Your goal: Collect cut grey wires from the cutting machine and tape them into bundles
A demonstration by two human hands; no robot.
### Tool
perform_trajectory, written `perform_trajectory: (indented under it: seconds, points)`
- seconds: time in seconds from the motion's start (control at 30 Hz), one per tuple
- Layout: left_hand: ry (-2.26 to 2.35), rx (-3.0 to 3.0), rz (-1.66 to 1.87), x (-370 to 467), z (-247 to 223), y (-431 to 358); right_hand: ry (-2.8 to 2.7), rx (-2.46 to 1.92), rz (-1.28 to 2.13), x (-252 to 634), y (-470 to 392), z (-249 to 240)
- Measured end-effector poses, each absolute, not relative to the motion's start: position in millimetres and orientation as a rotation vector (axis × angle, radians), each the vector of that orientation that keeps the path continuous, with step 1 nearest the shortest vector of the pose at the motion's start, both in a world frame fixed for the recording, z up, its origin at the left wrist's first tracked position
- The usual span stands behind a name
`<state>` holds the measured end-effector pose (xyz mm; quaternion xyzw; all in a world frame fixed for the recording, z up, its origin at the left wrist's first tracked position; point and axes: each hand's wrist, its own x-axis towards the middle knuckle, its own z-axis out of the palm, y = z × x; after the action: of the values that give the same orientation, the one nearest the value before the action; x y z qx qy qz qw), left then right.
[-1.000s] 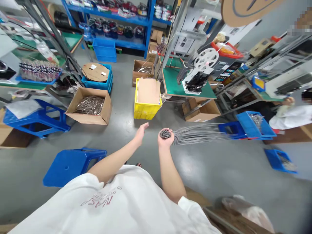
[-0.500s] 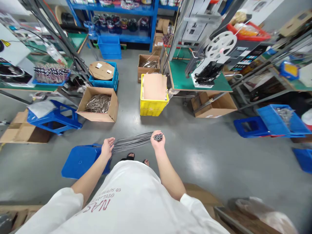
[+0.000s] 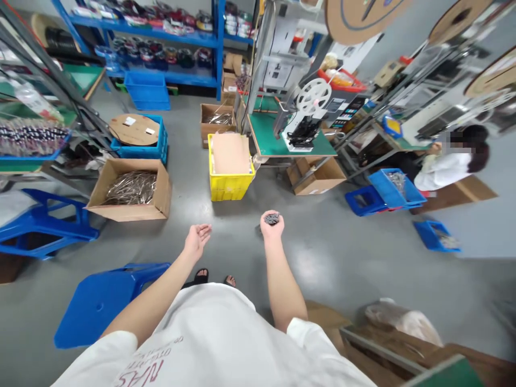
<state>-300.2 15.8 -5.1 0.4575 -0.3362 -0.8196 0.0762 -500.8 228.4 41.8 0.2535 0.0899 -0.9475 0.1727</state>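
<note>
My right hand [image 3: 272,228] is wrapped round a bundle of thin grey wires [image 3: 271,219], in front of my body above the floor. The cut ends of the wires face up out of the fist. A short bit of the bundle shows at the left of the hand; the rest of its length is hidden below. My left hand [image 3: 197,241] is held out to the left, palm turned inward and fingers stretched, with nothing in it. A gap of bare air separates it from the bundle.
A blue stool [image 3: 97,301] stands at my left. Ahead are a cardboard box [image 3: 161,201] of wires and a yellow crate [image 3: 228,188]. A green-topped bench [image 3: 264,142] carries a reel machine. A person [image 3: 447,166] sits at the right near blue bins [image 3: 382,185].
The wire bundle was stretched sideways between my hands; now it is out of my left hand's reach and mostly out of sight below the right. The view has turned right.
</note>
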Motion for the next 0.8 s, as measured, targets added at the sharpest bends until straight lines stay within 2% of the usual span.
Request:
perform_trajectory:
  seconds: [0.17, 0.3, 0.47, 0.53, 0.63, 0.8]
  points:
    - [-1.046, 1.302, -2.515, -334, 12, 26, 0.483, 0.526, -2.745, -474, 194, 66]
    - [-1.125, 1.209, -2.515, -380, 29, 58, 0.92, 0.279, -2.653, -436, 162, 58]
    - [-1.349, 0.944, -2.452, -404, 39, 88, 0.93, 0.473, -2.585, -418, 142, 37]
    - [-1.492, 0.862, -2.442, -387, 34, 85, 0.816, 0.587, -2.595, -426, 151, 34]
    - [-1.714, 0.824, -2.404, -346, 18, 64, 0.724, 0.678, -2.369, -435, 180, 34]
    - [-2.223, 0.714, -2.318, -304, -35, 8, 0.763, 0.648, -2.1, -429, 229, 40]
